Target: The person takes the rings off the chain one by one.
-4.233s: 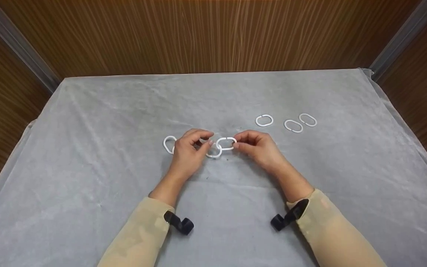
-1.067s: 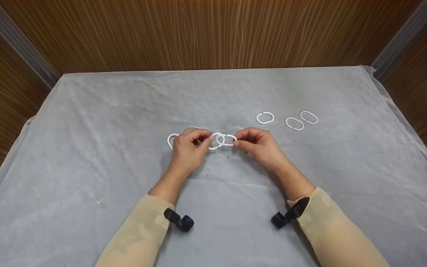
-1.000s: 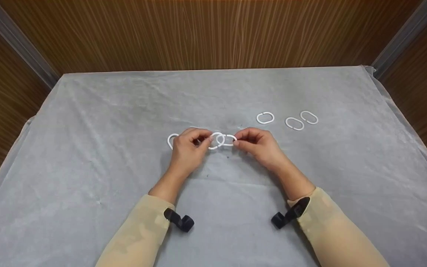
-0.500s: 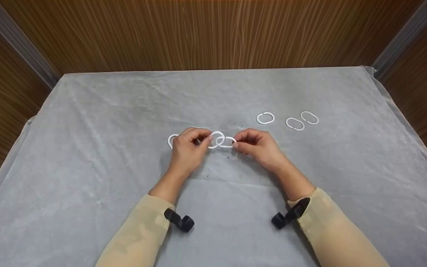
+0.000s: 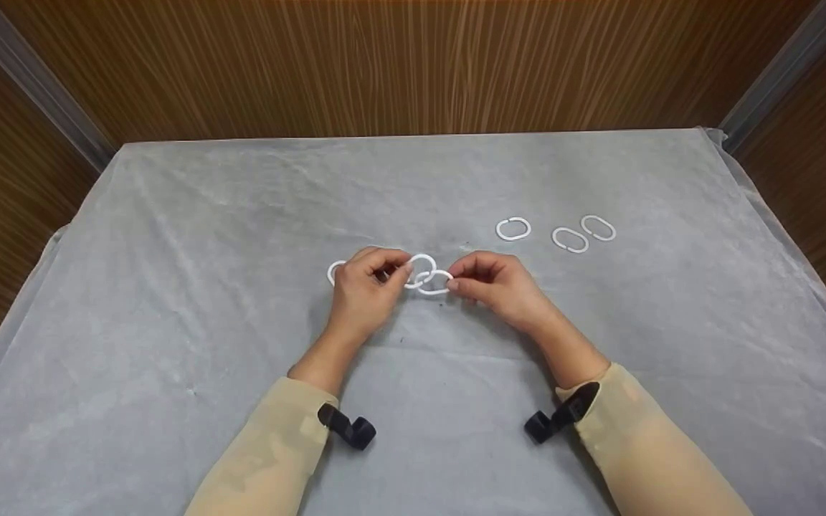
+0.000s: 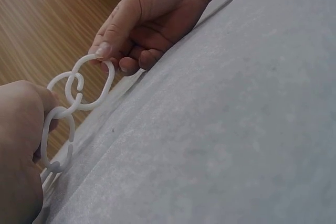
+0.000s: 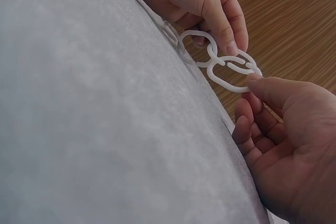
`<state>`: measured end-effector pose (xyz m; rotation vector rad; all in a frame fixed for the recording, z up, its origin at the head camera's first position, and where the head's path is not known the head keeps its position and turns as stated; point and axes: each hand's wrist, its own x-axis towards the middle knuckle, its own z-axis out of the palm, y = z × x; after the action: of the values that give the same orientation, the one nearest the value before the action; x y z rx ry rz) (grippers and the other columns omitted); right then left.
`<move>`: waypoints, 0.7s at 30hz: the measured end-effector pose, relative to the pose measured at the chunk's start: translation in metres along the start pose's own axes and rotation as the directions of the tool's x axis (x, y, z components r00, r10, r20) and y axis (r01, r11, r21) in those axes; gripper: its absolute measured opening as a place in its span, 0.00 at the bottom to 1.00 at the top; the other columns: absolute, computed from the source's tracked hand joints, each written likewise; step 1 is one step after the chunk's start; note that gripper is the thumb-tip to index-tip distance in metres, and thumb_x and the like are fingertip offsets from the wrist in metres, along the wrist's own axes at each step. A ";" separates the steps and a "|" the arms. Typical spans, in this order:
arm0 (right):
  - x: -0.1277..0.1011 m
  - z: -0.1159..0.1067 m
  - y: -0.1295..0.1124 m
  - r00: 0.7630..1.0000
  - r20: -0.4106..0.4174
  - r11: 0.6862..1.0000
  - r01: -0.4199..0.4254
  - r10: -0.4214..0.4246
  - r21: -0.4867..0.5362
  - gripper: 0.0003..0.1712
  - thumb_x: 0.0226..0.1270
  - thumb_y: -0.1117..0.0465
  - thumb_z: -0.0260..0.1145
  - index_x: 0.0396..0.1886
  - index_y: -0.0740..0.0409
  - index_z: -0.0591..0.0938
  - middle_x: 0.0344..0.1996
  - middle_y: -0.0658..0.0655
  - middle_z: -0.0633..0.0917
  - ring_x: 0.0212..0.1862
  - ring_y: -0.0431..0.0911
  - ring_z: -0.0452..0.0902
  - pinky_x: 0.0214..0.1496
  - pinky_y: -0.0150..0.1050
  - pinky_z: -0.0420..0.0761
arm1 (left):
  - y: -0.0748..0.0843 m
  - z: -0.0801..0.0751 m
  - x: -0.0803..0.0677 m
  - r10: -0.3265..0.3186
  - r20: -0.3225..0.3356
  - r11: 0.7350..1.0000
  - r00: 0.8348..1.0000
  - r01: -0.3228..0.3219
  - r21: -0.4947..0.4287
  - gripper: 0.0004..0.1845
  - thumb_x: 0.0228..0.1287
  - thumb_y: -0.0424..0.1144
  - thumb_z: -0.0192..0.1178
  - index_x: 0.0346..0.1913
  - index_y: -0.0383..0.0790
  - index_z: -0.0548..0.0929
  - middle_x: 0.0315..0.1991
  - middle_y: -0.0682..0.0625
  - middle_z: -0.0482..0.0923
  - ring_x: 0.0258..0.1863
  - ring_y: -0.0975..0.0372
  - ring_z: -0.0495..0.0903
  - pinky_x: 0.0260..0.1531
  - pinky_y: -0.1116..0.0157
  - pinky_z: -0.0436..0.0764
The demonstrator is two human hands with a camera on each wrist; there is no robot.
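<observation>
My left hand (image 5: 364,290) pinches a white oval chain link (image 5: 424,256) between thumb and fingertips. From that link, further white links hang below the left hand, one hanging link (image 6: 44,140) showing in the left wrist view. The chain's far end (image 5: 330,274) peeks out to the left of this hand, the part between being covered. My right hand (image 5: 495,287) pinches the outer end of another white link (image 5: 434,293), which has a gap in its side. In the left wrist view this right link (image 6: 110,85) loops through the left hand's link.
Three loose white links lie on the grey cloth (image 5: 420,430) at the back right: a single link (image 5: 513,239) and, further right, a near link (image 5: 560,246) beside a far link (image 5: 586,219). Wood-grain panels (image 5: 413,64) stand behind and at both sides.
Within the last second my right hand tilts its link and lowers it slightly toward me. The left hand barely moves. Compared with the earliest frame, the left hand's link sits higher between the hands.
</observation>
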<state>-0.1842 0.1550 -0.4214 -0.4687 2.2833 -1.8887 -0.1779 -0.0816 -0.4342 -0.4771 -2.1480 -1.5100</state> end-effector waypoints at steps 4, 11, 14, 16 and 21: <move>0.001 0.000 0.001 1.000 0.003 1.000 0.001 -0.001 -0.010 0.09 0.66 0.67 0.77 0.42 0.68 0.88 0.28 0.51 0.86 0.26 0.40 0.75 0.27 0.30 0.73 | 0.001 0.001 0.000 0.013 -0.009 1.000 1.000 -0.013 -0.013 0.02 0.65 0.31 0.74 0.39 0.37 0.93 0.32 0.51 0.86 0.30 0.61 0.82 0.32 0.67 0.80; 0.000 0.000 0.000 1.000 0.013 1.000 0.008 -0.008 -0.012 0.09 0.66 0.68 0.77 0.42 0.68 0.88 0.28 0.51 0.86 0.26 0.40 0.75 0.26 0.30 0.72 | 0.001 0.001 0.001 0.024 -0.020 1.000 0.999 -0.025 -0.016 0.03 0.63 0.28 0.74 0.39 0.36 0.93 0.31 0.51 0.86 0.29 0.62 0.82 0.31 0.66 0.80; 0.000 0.000 0.000 1.000 0.019 1.000 0.019 -0.019 -0.012 0.09 0.65 0.68 0.77 0.42 0.69 0.88 0.29 0.51 0.86 0.27 0.40 0.75 0.27 0.30 0.72 | 0.001 0.002 0.001 0.024 -0.025 1.000 0.999 -0.024 -0.014 0.04 0.63 0.28 0.74 0.39 0.37 0.93 0.31 0.51 0.86 0.29 0.62 0.82 0.31 0.66 0.80; 0.000 0.000 0.000 0.999 0.023 1.000 0.029 -0.029 -0.010 0.09 0.65 0.69 0.77 0.42 0.69 0.88 0.29 0.51 0.86 0.28 0.39 0.75 0.28 0.30 0.73 | 0.002 0.002 0.001 0.024 -0.028 1.000 0.999 -0.025 -0.014 0.03 0.63 0.28 0.75 0.39 0.37 0.93 0.31 0.51 0.86 0.29 0.62 0.82 0.31 0.66 0.80; 0.000 0.000 0.000 0.997 0.048 0.998 0.052 -0.053 0.023 0.09 0.65 0.71 0.76 0.43 0.71 0.87 0.32 0.52 0.88 0.33 0.40 0.80 0.35 0.30 0.77 | 0.003 0.002 0.001 0.018 -0.028 1.000 0.999 -0.019 -0.020 0.03 0.64 0.29 0.74 0.38 0.38 0.93 0.30 0.51 0.85 0.29 0.62 0.81 0.30 0.68 0.79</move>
<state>-0.1838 0.1546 -0.4213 -0.5701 2.2386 -1.9024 -0.1772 -0.0785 -0.4319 -0.4792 -2.1033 -1.5208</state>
